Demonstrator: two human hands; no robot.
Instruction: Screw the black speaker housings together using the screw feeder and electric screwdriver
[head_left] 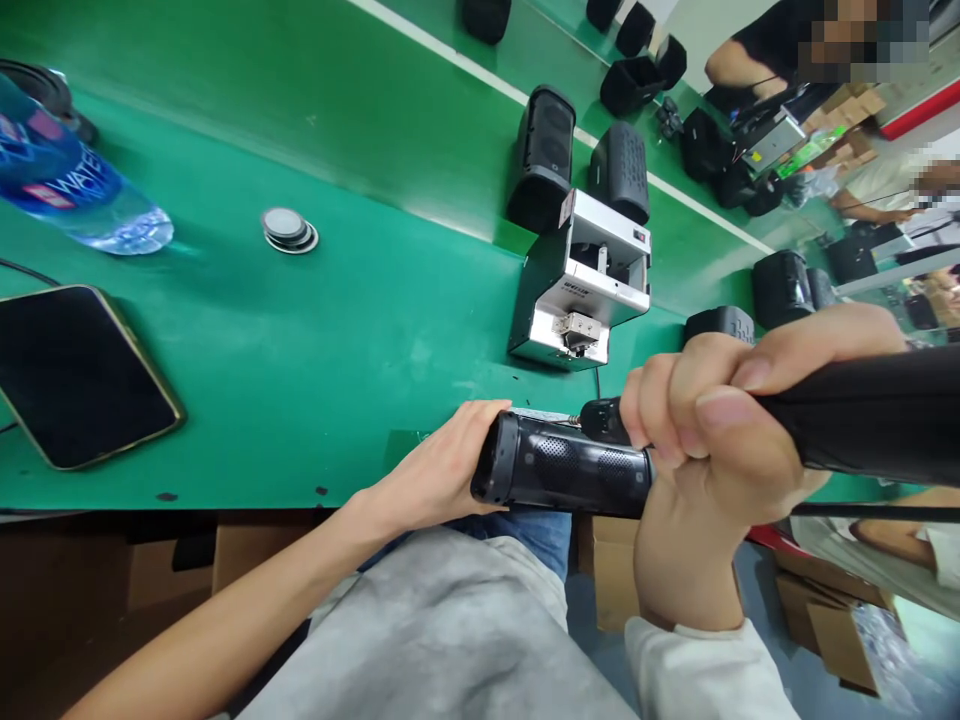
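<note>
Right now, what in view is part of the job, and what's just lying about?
Job, by the look of it:
black speaker unit, held in the left hand
black driver, in the right hand
silver machine just beyond, probably

Likely just lying about:
water bottle
phone
stacked round discs

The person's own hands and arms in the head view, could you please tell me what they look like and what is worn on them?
The left hand and right hand are ungloved, with no watch or bracelet showing. The left forearm is bare as far as it shows; the right arm has a pale grey sleeve.
</note>
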